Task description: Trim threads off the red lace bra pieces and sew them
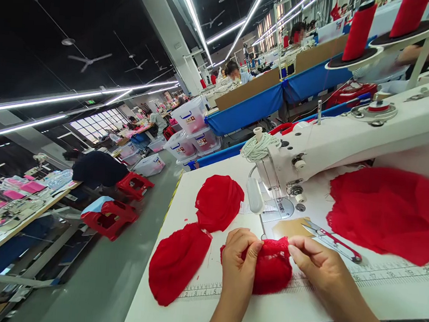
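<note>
Between my two hands a piece of red lace fabric (272, 274) is stretched by its top edge, close to the front of the sewing table. My left hand (239, 256) pinches its left end between thumb and fingers. At the right end, my right hand (313, 260) grips the lace edge in a pinch. Just beyond my hands is the needle area of a white sewing machine (337, 136). Thread snips (335, 241) with red handles lie behind my right hand. Two rounded red fabric pieces, one nearer (177, 265) and one farther (219, 201), lie to the left.
A larger heap of red fabric (390, 211) rests under the machine arm. Red thread cones (360, 33) stand on holders above. A printed ruler scale (199, 291) runs along the table front. Left of the table are an aisle (118, 268), red stools (110, 217) and stacked plastic boxes (190, 116).
</note>
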Demonstrator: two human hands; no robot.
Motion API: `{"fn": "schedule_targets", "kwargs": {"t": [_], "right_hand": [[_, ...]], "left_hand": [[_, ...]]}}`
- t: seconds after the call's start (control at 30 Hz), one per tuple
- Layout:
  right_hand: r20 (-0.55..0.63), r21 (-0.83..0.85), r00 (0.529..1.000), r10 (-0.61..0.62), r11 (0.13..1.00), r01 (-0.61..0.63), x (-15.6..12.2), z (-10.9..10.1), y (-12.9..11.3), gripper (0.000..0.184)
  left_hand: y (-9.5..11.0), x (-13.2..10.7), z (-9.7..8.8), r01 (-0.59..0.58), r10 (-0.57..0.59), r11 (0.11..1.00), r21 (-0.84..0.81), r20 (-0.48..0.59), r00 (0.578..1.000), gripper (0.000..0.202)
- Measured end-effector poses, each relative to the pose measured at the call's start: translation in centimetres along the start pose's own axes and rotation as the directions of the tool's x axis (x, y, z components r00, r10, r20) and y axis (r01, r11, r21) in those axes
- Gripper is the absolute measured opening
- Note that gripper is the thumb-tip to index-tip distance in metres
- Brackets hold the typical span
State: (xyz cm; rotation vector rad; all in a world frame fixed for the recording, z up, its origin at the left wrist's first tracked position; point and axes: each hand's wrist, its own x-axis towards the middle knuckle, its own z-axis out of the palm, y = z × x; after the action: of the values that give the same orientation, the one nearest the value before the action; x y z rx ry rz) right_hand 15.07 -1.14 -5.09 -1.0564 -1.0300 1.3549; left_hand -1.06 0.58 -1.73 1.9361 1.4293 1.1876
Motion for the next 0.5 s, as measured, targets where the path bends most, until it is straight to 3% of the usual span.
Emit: {"fn": "schedule_targets", "kwargs": {"t": [0.13, 0.5], "right_hand": [[-0.033, 0.066, 0.999, 0.032, 0.997, -0.030, -0.23, 0.27, -0.45, 0.034], [-0.053, 0.026, 0.999, 0.007, 1.000, -0.005, 0.01, 0.28, -0.35, 0.036]], "left_hand": [[0.22, 0.06, 0.18, -0.009, 0.010, 1.000, 0.010, -0.041, 0.999, 0.032], [0.14, 0.13, 0.53, 0.019, -0.018, 1.000, 0.020, -0.063, 0.998, 0.031]]}}
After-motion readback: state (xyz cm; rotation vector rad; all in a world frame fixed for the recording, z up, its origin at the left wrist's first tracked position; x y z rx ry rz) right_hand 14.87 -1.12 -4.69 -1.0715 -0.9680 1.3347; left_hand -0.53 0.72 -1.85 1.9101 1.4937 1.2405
